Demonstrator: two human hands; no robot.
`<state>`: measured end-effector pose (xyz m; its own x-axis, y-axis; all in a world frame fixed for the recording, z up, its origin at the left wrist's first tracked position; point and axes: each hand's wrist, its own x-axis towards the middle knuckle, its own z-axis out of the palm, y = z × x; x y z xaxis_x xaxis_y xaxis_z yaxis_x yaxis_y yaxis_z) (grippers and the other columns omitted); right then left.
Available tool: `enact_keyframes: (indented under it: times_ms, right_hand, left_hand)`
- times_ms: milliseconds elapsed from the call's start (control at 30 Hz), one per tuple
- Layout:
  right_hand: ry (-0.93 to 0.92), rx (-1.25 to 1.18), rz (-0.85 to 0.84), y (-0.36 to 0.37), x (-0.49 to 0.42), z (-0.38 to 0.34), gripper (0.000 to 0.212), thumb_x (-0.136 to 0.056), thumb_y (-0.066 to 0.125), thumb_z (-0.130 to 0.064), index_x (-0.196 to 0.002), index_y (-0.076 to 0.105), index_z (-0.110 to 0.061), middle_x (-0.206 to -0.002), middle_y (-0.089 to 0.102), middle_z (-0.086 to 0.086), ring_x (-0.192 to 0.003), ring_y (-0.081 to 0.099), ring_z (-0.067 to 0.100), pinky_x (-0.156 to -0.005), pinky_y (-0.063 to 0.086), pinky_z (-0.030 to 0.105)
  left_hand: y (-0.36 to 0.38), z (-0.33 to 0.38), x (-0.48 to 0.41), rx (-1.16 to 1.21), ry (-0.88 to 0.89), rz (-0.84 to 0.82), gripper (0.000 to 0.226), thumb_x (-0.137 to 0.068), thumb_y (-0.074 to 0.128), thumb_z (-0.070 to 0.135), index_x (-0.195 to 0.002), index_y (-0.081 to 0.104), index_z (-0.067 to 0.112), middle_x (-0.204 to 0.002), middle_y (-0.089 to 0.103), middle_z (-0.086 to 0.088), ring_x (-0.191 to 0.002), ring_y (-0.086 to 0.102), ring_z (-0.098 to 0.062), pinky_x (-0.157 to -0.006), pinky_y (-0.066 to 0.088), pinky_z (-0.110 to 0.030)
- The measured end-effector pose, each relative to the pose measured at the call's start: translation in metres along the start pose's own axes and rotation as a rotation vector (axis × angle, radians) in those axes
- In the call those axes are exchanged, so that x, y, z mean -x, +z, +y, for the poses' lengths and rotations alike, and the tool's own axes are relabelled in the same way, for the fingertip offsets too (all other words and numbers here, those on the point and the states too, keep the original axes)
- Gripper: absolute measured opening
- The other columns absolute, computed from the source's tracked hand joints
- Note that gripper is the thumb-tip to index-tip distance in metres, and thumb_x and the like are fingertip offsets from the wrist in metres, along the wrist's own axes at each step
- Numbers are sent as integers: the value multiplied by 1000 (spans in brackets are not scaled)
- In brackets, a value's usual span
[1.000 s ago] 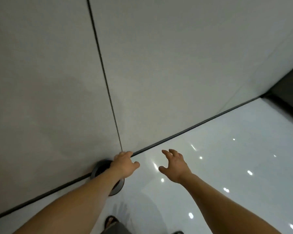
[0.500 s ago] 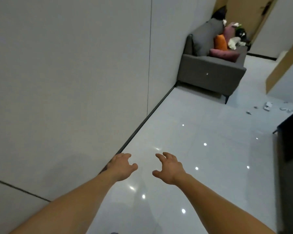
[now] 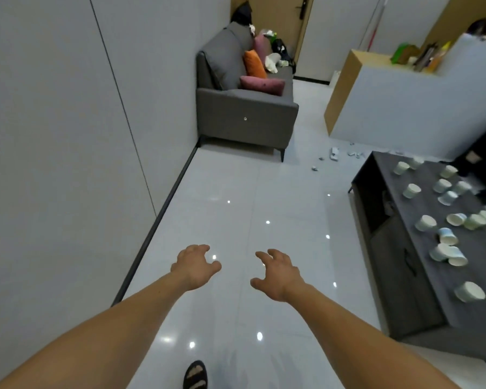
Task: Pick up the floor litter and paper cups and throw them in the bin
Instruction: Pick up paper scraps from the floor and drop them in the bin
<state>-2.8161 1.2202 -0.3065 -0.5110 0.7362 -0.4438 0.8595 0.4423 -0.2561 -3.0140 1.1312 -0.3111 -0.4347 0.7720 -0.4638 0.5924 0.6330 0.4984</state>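
- Left hand (image 3: 194, 266), right hand (image 3: 279, 273): apart, fingers spread and curled, holding nothing.
- Small white crumpled paper scraps (image 3: 334, 154), on glossy pale floor (image 3: 236, 220) beyond sofa: likely weightless; pinch.
- White paper cups (image 3: 426, 223), scattered on dark grey tabletop (image 3: 421, 276): likely light, crushable; grip the sidewall gently.

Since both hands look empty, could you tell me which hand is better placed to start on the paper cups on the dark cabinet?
Probably the right hand: it is open, empty and nearer the dark cabinet holding the paper cups. The left hand sits toward the wall.

Grey sofa (image 3: 244, 113), dark cabinet (image 3: 421, 276)
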Motion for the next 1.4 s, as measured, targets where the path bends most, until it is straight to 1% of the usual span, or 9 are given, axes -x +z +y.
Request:
enact_keyframes:
  times_ms: [167, 333, 500, 600, 767, 933, 1133, 1267, 1400]
  right_hand:
    - [118, -77, 31, -35, -44, 32, 75, -92, 56, -49, -154, 18, -29, -161, 11, 2, -148, 8, 23, -115, 23, 45]
    - [178, -134, 75, -67, -95, 71, 75, -91, 56, -49, -153, 18, -30, -161, 11, 3, -148, 8, 22, -114, 24, 45]
    - [191, -148, 101, -113, -167, 128, 78, -90, 57, -50, -154, 16, -32, -162, 10, 2, -148, 6, 22, -115, 24, 46]
    - [202, -166, 135, -152, -210, 171, 79, -89, 57, -51, -154, 16, -31, -161, 10, 2, -148, 6, 22, -115, 23, 46]
    - [211, -179, 145, -210, -263, 235, 78, -89, 57, -50, -153, 17, -32, -161, 10, 2, -148, 6, 22, -114, 22, 46]
    - [249, -195, 116, -250, -320, 288, 78, -89, 57, -49, -153, 16, -31, -161, 10, 2, -148, 6, 23, -114, 22, 47]
    - [273, -166, 89, -299, -427, 331, 79, -90, 57, -48, -154, 15, -31, -162, 8, 1, -148, 4, 22, -115, 21, 48]
    - [291, -150, 112, -348, -500, 354, 78, -90, 57, -49, -154, 16, -31, -162, 8, 0, -148, 5, 23, -114, 22, 47]
    - [310, -164, 146, -398, -559, 378, 78, -90, 56, -49, -154, 15, -30, -162, 8, 0, -148, 5, 23, -116, 24, 47]
  left_hand:
    - [-16, 55, -74, -20, 64, -45, 67, -88, 54, 45, -147, 32, 22, -152, 28, -5, -138, 28, -26, -108, 35, -41]
    - [-13, 119, -137, -43, 114, -119, 67, -87, 53, 44, -146, 33, 23, -151, 29, -5, -137, 30, -27, -106, 38, -40]
    - [-8, 209, -212, -117, 186, -109, 68, -86, 54, 46, -146, 34, 22, -151, 31, -6, -136, 32, -28, -108, 36, -43]
    - [-7, 266, -255, -151, 220, -99, 68, -87, 53, 46, -147, 33, 21, -152, 30, -6, -137, 29, -28, -110, 33, -43]
    - [-1, 343, -315, -171, 222, -96, 67, -88, 53, 46, -147, 32, 22, -153, 29, -4, -139, 27, -27, -109, 33, -42]
    - [5, 391, -377, -189, 203, -152, 66, -88, 52, 46, -147, 32, 23, -153, 28, -4, -139, 26, -27, -110, 32, -43]
    - [0, 445, -494, -171, 200, -197, 68, -88, 52, 46, -148, 30, 22, -154, 26, -4, -139, 27, -26, -111, 32, -42]
    - [-18, 495, -584, -148, 222, -189, 67, -88, 53, 45, -147, 31, 23, -153, 27, -4, -138, 29, -26, -110, 34, -42]
    - [-38, 550, -654, -162, 277, -197, 67, -88, 54, 45, -147, 31, 22, -153, 29, -4, -138, 29, -26, -109, 35, -41]
